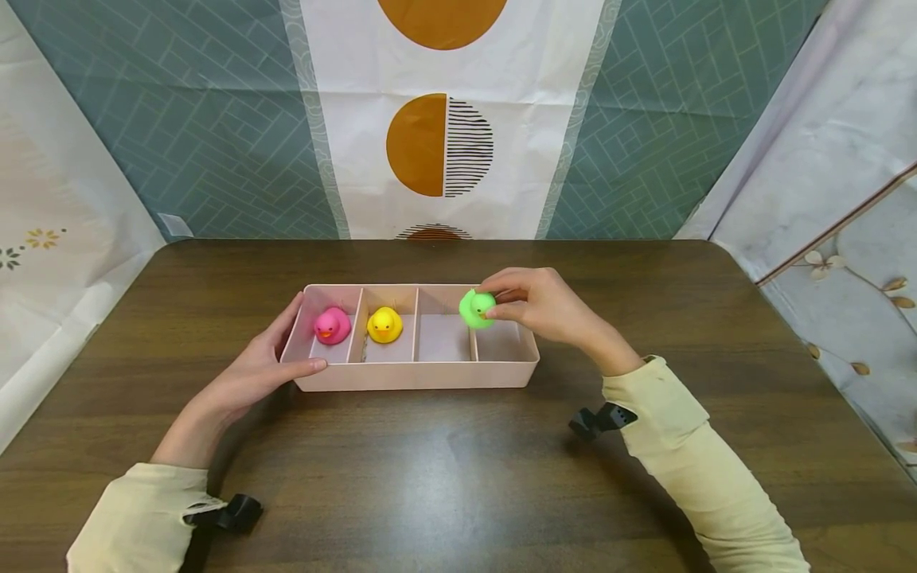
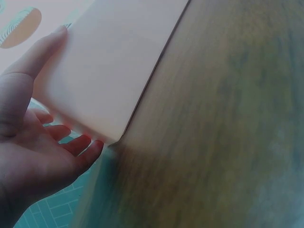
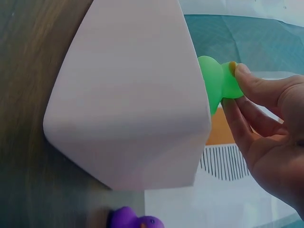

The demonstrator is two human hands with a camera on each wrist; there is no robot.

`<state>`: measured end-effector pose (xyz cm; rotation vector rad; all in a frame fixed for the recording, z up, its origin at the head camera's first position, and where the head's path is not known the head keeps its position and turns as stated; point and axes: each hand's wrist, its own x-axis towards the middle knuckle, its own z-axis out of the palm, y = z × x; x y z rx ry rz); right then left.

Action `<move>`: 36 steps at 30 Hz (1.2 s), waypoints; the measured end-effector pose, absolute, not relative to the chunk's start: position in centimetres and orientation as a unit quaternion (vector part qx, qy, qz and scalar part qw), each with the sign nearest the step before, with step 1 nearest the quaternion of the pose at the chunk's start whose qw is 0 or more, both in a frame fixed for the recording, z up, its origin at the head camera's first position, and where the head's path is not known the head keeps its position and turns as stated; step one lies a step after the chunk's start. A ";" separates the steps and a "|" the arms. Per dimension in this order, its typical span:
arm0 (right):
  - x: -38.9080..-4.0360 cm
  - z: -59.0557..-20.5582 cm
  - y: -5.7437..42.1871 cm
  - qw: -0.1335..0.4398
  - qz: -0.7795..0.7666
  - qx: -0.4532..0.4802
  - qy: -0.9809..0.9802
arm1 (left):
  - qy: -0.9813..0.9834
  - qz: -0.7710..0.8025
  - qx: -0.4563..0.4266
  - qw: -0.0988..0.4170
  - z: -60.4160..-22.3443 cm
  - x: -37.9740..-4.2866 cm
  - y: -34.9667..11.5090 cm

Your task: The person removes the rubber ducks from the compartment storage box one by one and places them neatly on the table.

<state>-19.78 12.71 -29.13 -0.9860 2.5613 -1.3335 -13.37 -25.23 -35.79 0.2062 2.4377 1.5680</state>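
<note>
Tray [image 1: 411,377] of pale-pink rectangular plastic is gripped at its left end by the left hand [image 1: 259,364]; a rounded, green rubber-like duck [image 1: 472,309] is pinched by the right hand [image 1: 546,306] above the rightmost divider [image 1: 474,348]; placing is inferred; lowering seems required.

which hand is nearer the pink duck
Left. The left hand grips the box beside the pink duck; the right hand, holding the green duck, is beyond the yellow duck.

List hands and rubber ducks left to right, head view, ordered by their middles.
Left hand → pink rubber duck → yellow rubber duck → green rubber duck → right hand.
</note>
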 end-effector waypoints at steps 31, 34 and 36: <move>-20.8 -29.6 18.2 0.011 -0.416 -0.264 0.870 | 0.831 0.539 0.074 0.113 -35.8 -13.4 -25.2; -20.9 -29.7 18.6 0.005 -0.415 -0.258 0.872 | 0.831 0.539 0.074 0.114 -35.8 -13.4 -25.2; -20.9 -29.8 18.9 0.001 -0.412 -0.256 0.874 | 0.831 0.539 0.073 0.114 -35.8 -13.4 -25.2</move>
